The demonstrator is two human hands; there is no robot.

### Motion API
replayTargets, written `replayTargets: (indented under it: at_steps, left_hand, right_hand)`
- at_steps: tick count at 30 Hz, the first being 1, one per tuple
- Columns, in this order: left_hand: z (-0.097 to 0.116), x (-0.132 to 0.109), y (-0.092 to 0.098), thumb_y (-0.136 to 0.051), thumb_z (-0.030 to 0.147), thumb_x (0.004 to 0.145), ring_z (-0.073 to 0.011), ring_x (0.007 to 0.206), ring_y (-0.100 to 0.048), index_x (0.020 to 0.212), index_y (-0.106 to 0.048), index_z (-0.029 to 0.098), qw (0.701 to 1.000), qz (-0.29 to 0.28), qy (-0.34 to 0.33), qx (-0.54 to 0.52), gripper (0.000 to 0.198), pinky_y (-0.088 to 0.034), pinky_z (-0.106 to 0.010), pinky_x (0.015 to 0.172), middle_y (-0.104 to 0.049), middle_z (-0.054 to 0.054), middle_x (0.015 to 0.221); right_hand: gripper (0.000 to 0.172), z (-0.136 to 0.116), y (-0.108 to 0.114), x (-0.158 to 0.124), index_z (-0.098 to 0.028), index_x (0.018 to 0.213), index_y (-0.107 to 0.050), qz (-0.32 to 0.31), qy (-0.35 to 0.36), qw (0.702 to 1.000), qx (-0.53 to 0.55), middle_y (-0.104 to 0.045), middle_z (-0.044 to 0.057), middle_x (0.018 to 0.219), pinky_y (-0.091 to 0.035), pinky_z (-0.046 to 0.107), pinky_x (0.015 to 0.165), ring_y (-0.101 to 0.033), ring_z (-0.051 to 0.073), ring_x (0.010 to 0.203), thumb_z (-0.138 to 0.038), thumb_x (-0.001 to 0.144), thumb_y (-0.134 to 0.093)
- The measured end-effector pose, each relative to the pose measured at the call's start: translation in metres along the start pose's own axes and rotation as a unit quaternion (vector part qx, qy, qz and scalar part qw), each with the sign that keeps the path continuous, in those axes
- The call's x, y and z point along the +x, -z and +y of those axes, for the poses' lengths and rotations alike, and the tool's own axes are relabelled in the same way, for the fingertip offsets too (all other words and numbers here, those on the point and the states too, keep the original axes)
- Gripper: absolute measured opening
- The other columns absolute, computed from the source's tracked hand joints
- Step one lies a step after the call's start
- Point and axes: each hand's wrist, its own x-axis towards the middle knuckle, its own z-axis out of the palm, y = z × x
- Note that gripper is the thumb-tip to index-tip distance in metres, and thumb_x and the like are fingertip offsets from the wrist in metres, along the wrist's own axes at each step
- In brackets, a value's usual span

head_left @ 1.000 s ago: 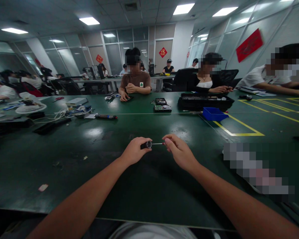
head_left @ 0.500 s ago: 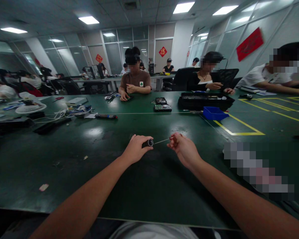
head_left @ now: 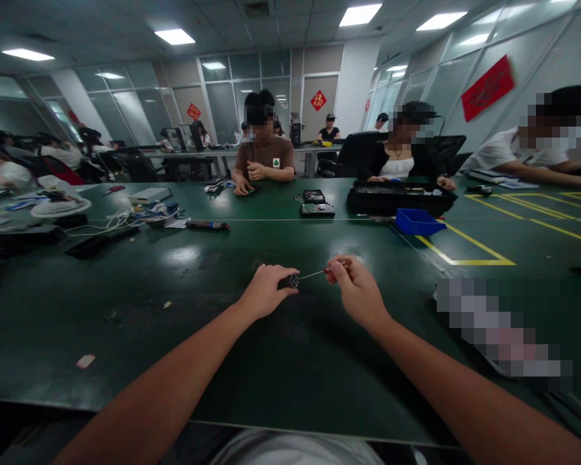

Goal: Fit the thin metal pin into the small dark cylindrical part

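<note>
My left hand [head_left: 264, 292] is closed round a small black cylinder [head_left: 290, 281] with a round glassy end, held just above the green table [head_left: 232, 361]. My right hand [head_left: 356, 289] pinches the red handle of a thin screwdriver [head_left: 319, 272]. Its metal shaft slants down to the left and its tip meets the cylinder's end. Both forearms reach in from the bottom of the view.
A blue bin [head_left: 416, 221] and a black tray [head_left: 399, 197] stand at the back right by yellow floor-tape lines [head_left: 465, 248]. Circuit boards [head_left: 316, 205], a pen-like tool [head_left: 206, 225], cables and a white fan [head_left: 61, 205] lie farther back. Other people sit along the far edges.
My right hand has tilted the screwdriver's handle upward and shifted a little; the tip stays at the cylinder. My left hand has barely moved.
</note>
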Motion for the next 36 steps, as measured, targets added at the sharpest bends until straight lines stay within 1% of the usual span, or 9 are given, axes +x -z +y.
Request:
replayTargets:
  at_steps: [7, 12, 15, 19, 25, 29, 32, 34, 36]
  left_hand:
    - [-0.002, 0.001, -0.005, -0.071, 0.029, 0.087, -0.0292, 0.114, -0.059, 0.128, -0.065, 0.024, 0.999, -0.019, -0.009, 0.026, 0.043, -0.037, -0.050, 0.104, -0.069, -0.009, 0.116]
    - [-0.003, 0.001, -0.005, -0.070, 0.028, 0.087, -0.0295, 0.116, -0.058, 0.127, -0.065, 0.026, 0.999, -0.027, 0.014, 0.024, 0.040, -0.030, -0.057, 0.110, -0.069, -0.006, 0.118]
    - [-0.002, 0.001, -0.005, -0.068, 0.026, 0.088, -0.0277, 0.113, -0.060, 0.121, -0.066, 0.025, 1.000, -0.009, 0.012, -0.003, 0.033, -0.037, -0.052, 0.107, -0.069, -0.006, 0.116]
    - [-0.001, 0.003, -0.004, -0.069, 0.023, 0.086, -0.0254, 0.110, -0.062, 0.115, -0.065, 0.021, 0.996, 0.048, 0.042, -0.057, 0.029, -0.047, -0.040, 0.099, -0.068, -0.008, 0.117]
    - [0.000, 0.002, -0.003, -0.059, 0.021, 0.092, -0.0246, 0.112, -0.061, 0.124, -0.056, 0.020, 0.990, 0.079, 0.074, -0.091, 0.032, -0.047, -0.040, 0.100, -0.065, -0.009, 0.121]
    - [0.002, 0.002, -0.005, -0.061, 0.031, 0.092, -0.0260, 0.111, -0.061, 0.128, -0.052, 0.020, 0.994, 0.055, 0.077, -0.063, 0.039, -0.048, -0.041, 0.096, -0.063, -0.011, 0.122]
    - [0.004, 0.004, -0.007, -0.068, 0.041, 0.087, -0.0261, 0.098, -0.063, 0.112, -0.060, 0.020, 0.997, 0.018, 0.072, -0.017, 0.034, -0.050, -0.039, 0.084, -0.066, -0.009, 0.108]
    - [0.005, 0.005, -0.009, -0.065, 0.039, 0.089, -0.0251, 0.094, -0.063, 0.103, -0.063, 0.020, 0.998, -0.011, 0.054, 0.014, 0.024, -0.049, -0.038, 0.080, -0.067, -0.007, 0.102]
    - [0.005, 0.006, -0.012, -0.060, 0.031, 0.092, -0.0240, 0.095, -0.063, 0.105, -0.064, 0.019, 0.998, -0.031, 0.033, 0.040, 0.018, -0.049, -0.037, 0.081, -0.067, -0.007, 0.103]
  right_hand:
    - [0.023, -0.006, 0.002, -0.005, -0.022, 0.099, -0.059, -0.044, 0.037, 0.991, -0.120, -0.068, 0.004, 0.081, -0.049, 0.034, 0.071, -0.066, 0.021, 0.077, -0.041, 0.099, -0.046]
    - [0.018, -0.012, 0.002, -0.005, -0.021, 0.097, -0.058, -0.056, 0.100, 0.973, -0.200, -0.070, 0.005, 0.082, -0.048, 0.034, 0.070, -0.068, 0.022, 0.076, -0.035, 0.098, -0.046]
    - [0.018, -0.014, 0.003, -0.005, -0.021, 0.097, -0.059, -0.044, 0.110, 0.968, -0.221, -0.070, 0.006, 0.083, -0.048, 0.034, 0.070, -0.068, 0.023, 0.076, -0.033, 0.097, -0.046]
    - [0.019, -0.014, 0.005, -0.004, -0.021, 0.096, -0.059, -0.019, 0.101, 0.972, -0.211, -0.070, 0.006, 0.083, -0.048, 0.033, 0.069, -0.068, 0.023, 0.077, -0.034, 0.098, -0.046]
    - [0.021, -0.009, 0.005, -0.003, -0.021, 0.097, -0.060, -0.011, 0.079, 0.979, -0.189, -0.070, 0.005, 0.083, -0.048, 0.034, 0.070, -0.068, 0.022, 0.076, -0.036, 0.099, -0.046]
    - [0.022, -0.007, 0.005, -0.003, -0.021, 0.097, -0.061, -0.007, 0.072, 0.980, -0.183, -0.070, 0.005, 0.083, -0.048, 0.034, 0.070, -0.068, 0.022, 0.077, -0.037, 0.099, -0.046]
    - [0.022, -0.007, 0.004, -0.003, -0.021, 0.097, -0.061, -0.006, 0.070, 0.981, -0.180, -0.069, 0.005, 0.083, -0.048, 0.034, 0.069, -0.068, 0.022, 0.076, -0.037, 0.099, -0.046]
    - [0.022, -0.008, 0.004, -0.003, -0.021, 0.097, -0.061, -0.008, 0.069, 0.981, -0.179, -0.069, 0.005, 0.083, -0.048, 0.034, 0.070, -0.068, 0.022, 0.077, -0.037, 0.099, -0.046]
    - [0.022, -0.007, 0.004, -0.003, -0.021, 0.097, -0.061, -0.009, 0.067, 0.982, -0.178, -0.070, 0.005, 0.083, -0.048, 0.035, 0.070, -0.068, 0.023, 0.077, -0.038, 0.099, -0.046]
